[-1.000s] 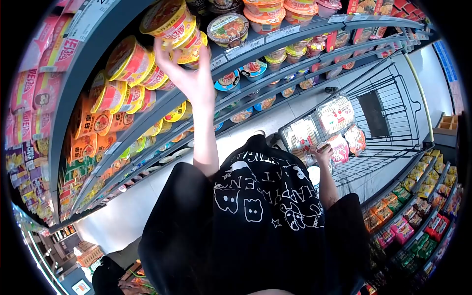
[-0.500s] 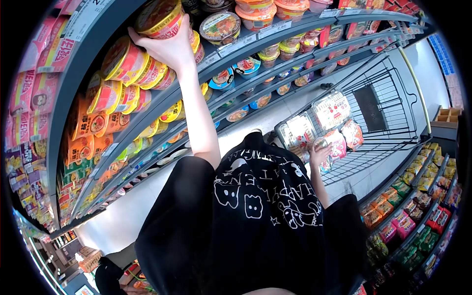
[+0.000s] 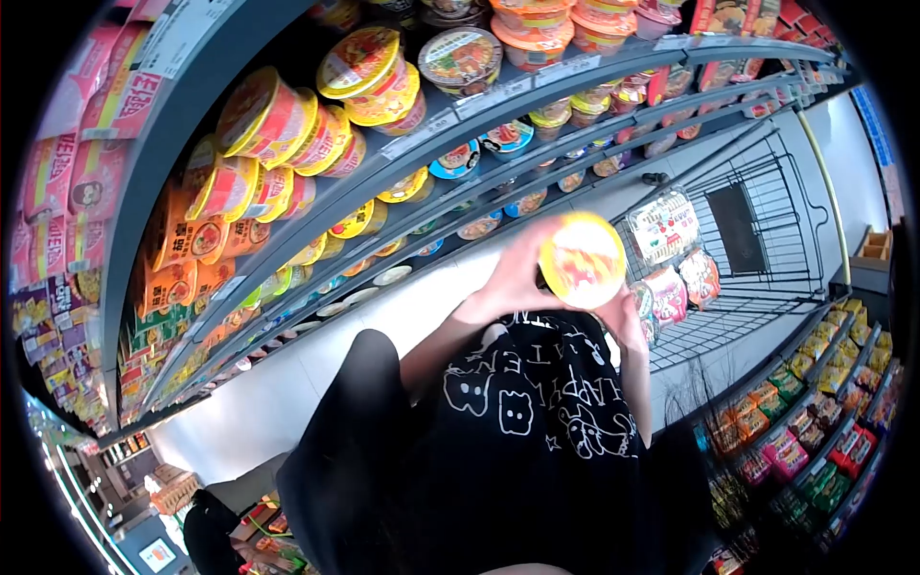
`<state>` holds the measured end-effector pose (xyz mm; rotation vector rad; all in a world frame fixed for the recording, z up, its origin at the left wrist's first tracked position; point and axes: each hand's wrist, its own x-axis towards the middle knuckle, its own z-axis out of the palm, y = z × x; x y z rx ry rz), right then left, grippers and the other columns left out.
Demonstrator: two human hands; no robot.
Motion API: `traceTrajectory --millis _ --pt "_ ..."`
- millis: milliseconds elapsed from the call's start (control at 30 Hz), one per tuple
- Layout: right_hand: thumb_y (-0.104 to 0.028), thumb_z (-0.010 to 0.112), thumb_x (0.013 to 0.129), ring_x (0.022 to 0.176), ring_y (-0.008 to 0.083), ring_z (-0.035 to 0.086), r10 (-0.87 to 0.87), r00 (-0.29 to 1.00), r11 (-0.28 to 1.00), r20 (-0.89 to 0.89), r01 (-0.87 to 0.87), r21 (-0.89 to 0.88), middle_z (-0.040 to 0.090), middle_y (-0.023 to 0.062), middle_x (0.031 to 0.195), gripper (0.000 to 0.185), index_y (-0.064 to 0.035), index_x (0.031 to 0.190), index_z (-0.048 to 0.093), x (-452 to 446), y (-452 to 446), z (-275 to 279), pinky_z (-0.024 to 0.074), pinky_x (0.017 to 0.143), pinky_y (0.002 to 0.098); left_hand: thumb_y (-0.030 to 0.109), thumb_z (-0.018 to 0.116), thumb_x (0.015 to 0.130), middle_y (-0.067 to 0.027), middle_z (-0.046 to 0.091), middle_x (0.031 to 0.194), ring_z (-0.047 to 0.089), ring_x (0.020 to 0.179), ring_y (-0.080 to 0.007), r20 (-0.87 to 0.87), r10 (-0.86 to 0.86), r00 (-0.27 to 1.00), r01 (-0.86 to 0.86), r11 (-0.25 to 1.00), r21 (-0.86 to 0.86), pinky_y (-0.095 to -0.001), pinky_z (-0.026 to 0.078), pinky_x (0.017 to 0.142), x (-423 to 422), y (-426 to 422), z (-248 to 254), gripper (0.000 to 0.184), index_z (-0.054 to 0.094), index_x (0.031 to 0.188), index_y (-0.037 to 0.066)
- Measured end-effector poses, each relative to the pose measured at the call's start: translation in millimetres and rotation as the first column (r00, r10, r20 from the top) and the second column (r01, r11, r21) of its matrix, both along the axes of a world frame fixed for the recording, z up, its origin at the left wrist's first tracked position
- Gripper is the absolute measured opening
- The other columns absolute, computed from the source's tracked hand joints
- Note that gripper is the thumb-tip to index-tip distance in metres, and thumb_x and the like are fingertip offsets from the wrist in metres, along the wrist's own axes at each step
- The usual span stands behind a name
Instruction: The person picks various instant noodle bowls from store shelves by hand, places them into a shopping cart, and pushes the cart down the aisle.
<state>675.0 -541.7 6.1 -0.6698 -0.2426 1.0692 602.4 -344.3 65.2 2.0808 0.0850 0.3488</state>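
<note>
In front of my chest is an instant noodle tub (image 3: 583, 261) with a bright yellow rim and a red and yellow lid facing up. My left hand (image 3: 520, 273) is wrapped round its left side. At the lower right my right hand (image 3: 621, 311) is closed against the tub, its fingers partly hidden behind it. Just beyond the tub is a wire shopping cart (image 3: 757, 206). Inside the cart lie a white package (image 3: 664, 227), a pink package (image 3: 668, 292) and a red and white package (image 3: 700, 273).
A curved shelf (image 3: 402, 144) on the left carries stacked noodle tubs (image 3: 359, 62) and orange noodle packs (image 3: 187, 240). Pink packs (image 3: 72, 182) hang or stand at the far left. Another shelf unit with colourful packets (image 3: 786, 436) stands at the lower right. Pale floor (image 3: 230, 422) lies between.
My left hand has brought the noodle tub from the upper shelf down to my chest. My right hand has come from beside the cart's packages to the tub. The view has shifted slightly.
</note>
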Motion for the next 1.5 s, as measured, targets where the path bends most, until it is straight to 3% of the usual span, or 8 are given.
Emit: traceTrajectory --millis 233,367,467,733,967,1133,1333,1500 --pt "-0.009 0.056 0.075 0.112 0.0221 0.04 -0.034 0.966 0.928 -0.257 -0.065 -0.368 0.04 0.0121 0.121 0.06 -0.0013 0.126 0.025 -11 -5 2 0.033 0.095 0.0348 0.035 0.075 0.054 -0.0158 0.031 0.128 0.034 0.117 -0.0347 -0.129 -0.285 0.95 0.3 0.946 0.12 -0.0414 0.032 0.095 0 17 32 0.088 0.031 0.125 0.007" --pt "-0.003 0.056 0.073 0.107 0.0212 0.045 -0.06 0.972 0.892 -0.225 -0.049 -0.449 0.044 0.0116 0.117 0.061 -0.0018 0.126 0.025 -17 -1 1 0.0386 0.09 0.0314 0.032 0.076 0.055 -0.0173 0.035 0.126 0.03 0.121 -0.0328 0.214 0.159 0.964 -0.246 0.841 0.481 -0.0424 0.026 0.098 -6 64 71 0.083 0.036 0.122 0.004" --pt "-0.002 0.057 0.072 0.107 0.022 0.045 -0.118 0.957 0.863 -0.265 -0.034 -0.504 0.045 0.0121 0.116 0.062 -0.001 0.125 0.026 -20 -3 -4 0.0384 0.091 0.0319 0.018 0.072 0.065 -0.0136 0.044 0.117 0.042 0.11 -0.028 0.621 0.561 0.547 -0.835 0.413 0.362 -0.0403 0.033 0.092 -16 105 104 0.064 0.04 0.117 0.002" --pt "-0.004 0.059 0.07 0.109 0.0227 0.044 -0.133 0.967 0.865 -0.218 0.005 -0.503 0.043 0.0132 0.117 0.064 0.0001 0.124 0.026 -15 -5 -18 0.0359 0.092 0.0319 0.02 0.07 0.066 -0.0136 0.055 0.099 0.051 0.095 -0.0215 0.683 0.638 0.357 -0.901 0.043 0.431 -0.031 0.042 0.081 -23 172 171 0.042 0.057 0.101 0.0" --pt "-0.004 0.056 0.072 0.109 0.0215 0.044 -0.15 0.97 0.867 -0.193 0.035 -0.497 0.044 0.0122 0.118 0.061 -0.0002 0.125 0.026 -12 -14 -29 0.0376 0.091 0.0315 0.069 0.053 0.057 -0.0201 0.045 0.119 0.043 0.109 -0.0357 0.249 0.804 0.54 -0.609 0.168 0.775 -0.0387 0.031 0.093 -20 205 211 0.088 0.043 0.121 0.01" --pt "-0.012 0.054 0.078 0.108 0.019 0.046 -0.249 0.945 0.865 -0.213 0.118 -0.488 0.044 0.0104 0.12 0.058 -0.0021 0.127 0.025 -15 -22 -35 0.0387 0.09 0.0329 0.033 0.063 0.072 -0.0128 0.047 0.117 0.05 0.1 -0.0194 -0.148 0.773 0.617 -0.586 0.577 0.568 -0.0264 0.041 0.082 -20 230 209 0.066 0.033 0.127 0.01" --pt "-0.039 0.049 0.083 0.105 0.0221 0.048 -0.572 0.791 0.743 -0.22 0.385 -0.547 0.047 0.0088 0.118 0.052 -0.0069 0.122 0.034 -12 -40 -44 0.0411 0.084 0.0386 0.029 0.064 0.073 -0.0122 0.054 0.108 0.053 0.093 -0.0179 0.214 0.709 0.672 -0.669 0.456 0.587 -0.0253 0.039 0.083 -20 219 199 0.052 0.047 0.114 0.0" --pt "-0.042 0.049 0.082 0.099 0.0226 0.048 -0.825 0.556 0.437 -0.105 0.509 -0.742 0.048 0.0064 0.111 0.05 -0.0095 0.118 0.038 -44 -84 -92 0.0409 0.083 0.0403 0.02 0.061 0.077 -0.0179 0.054 0.106 0.053 0.097 -0.0229 0.48 0.48 0.734 -0.664 0.655 0.361 -0.0296 0.046 0.079 -16 171 182 0.044 0.048 0.11 -0.006"
